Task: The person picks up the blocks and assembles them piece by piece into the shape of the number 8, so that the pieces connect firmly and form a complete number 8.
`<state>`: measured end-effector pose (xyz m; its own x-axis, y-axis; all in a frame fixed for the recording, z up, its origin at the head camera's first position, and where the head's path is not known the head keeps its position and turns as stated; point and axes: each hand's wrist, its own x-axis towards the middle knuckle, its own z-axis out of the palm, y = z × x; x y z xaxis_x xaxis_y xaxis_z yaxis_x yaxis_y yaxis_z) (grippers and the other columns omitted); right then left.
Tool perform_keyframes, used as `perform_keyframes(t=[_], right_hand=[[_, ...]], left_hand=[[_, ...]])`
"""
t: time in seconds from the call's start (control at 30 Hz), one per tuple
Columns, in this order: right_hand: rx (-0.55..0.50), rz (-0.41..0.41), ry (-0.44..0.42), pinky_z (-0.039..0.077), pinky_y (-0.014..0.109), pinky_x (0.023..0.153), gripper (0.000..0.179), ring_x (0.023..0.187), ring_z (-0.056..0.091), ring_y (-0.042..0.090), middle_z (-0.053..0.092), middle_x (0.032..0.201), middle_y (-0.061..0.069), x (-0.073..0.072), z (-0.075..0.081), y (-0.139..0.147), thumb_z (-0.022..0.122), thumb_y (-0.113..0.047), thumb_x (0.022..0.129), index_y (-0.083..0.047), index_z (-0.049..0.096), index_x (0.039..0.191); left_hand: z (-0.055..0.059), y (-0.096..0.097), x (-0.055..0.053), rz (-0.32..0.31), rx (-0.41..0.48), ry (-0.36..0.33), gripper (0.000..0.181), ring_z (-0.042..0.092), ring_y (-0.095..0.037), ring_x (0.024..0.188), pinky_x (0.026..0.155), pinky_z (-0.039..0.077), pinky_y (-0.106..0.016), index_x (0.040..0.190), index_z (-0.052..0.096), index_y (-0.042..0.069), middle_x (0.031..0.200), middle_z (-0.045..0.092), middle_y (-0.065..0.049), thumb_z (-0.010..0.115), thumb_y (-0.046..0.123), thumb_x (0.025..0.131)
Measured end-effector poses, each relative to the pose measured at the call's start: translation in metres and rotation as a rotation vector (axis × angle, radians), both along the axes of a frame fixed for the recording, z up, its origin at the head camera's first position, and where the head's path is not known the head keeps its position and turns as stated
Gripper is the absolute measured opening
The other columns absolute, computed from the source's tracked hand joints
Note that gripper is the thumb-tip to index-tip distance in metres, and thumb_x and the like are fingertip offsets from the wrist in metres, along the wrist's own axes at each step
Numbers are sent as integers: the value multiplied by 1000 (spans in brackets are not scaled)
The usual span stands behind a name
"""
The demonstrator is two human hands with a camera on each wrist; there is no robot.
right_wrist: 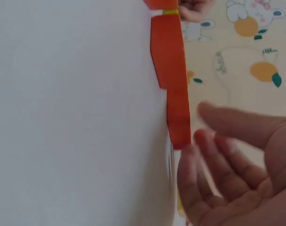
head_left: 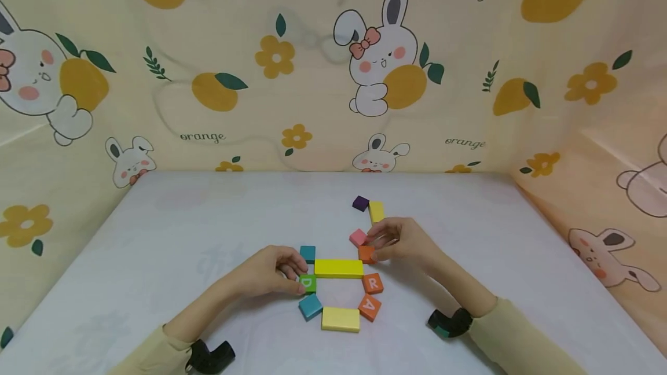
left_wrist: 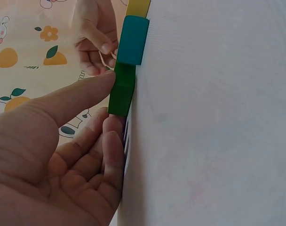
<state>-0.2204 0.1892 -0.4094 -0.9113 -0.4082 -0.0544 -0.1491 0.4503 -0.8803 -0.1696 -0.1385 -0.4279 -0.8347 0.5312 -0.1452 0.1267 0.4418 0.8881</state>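
My left hand [head_left: 260, 274] pinches a green block [head_left: 308, 283] marked D between thumb and fingers; its thumb tip lies on the green block [left_wrist: 123, 96] in the left wrist view. One teal block [head_left: 307, 254] stands beyond it, another teal block [head_left: 311, 307] nearer me. My right hand [head_left: 406, 241] is beside a plain orange block [head_left: 366, 254]. In the right wrist view its thumb stands apart from the orange block [right_wrist: 179, 117], with fingertips close to the block's end. Orange blocks marked R [head_left: 378, 282] and A [head_left: 370, 315] sit nearer me.
A bright yellow bar [head_left: 339, 269] and a paler yellow bar [head_left: 340, 318] span between the two side rows. Past the right hand are a pink block [head_left: 357, 237], a yellow block [head_left: 376, 211] and a dark purple block [head_left: 360, 203]. A printed cloth [head_left: 312, 97] surrounds the white table [head_left: 219, 201].
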Motion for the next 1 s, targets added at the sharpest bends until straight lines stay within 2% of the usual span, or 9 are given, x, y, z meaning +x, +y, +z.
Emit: perform_keyframes(t=[0.2,0.47,0.8,0.9,1.0], right_hand=[[25,-59,-15,55,32,72,35,83,64,24,72,95,6,2,-2,-5,85,0,74,-4,69,106],[10,-14,-33,55,31,74,35,82,66,25,71,96,8,3,-2,-5,85,0,74,-2,69,105],[13,-42,-50,56,31,74,33,81,66,24,70,95,7,2,-5,-5,85,1,74,-2,69,102],[13,-43,-51,56,31,74,32,81,66,24,70,95,8,2,-5,-5,85,1,74,-2,69,102],[21,-48,-57,56,30,74,32,81,66,24,71,94,7,1,-6,-5,85,0,74,-3,69,101]], left_hand=[[1,-1,1,-4,17,9,34,60,-20,87,75,50,-28,105,67,9,98,66,0,85,20,79],[4,0,4,8,13,6,34,59,-20,87,75,50,-27,106,66,8,98,66,-1,85,19,79],[6,-2,3,6,7,4,34,62,-20,87,77,52,-28,105,67,9,98,67,0,84,23,79],[13,-7,3,-8,11,16,34,63,-19,88,76,53,-30,106,67,10,101,68,0,83,27,81],[29,-14,0,-3,2,80,33,64,-20,89,77,53,-35,107,68,10,104,67,0,79,31,85]])
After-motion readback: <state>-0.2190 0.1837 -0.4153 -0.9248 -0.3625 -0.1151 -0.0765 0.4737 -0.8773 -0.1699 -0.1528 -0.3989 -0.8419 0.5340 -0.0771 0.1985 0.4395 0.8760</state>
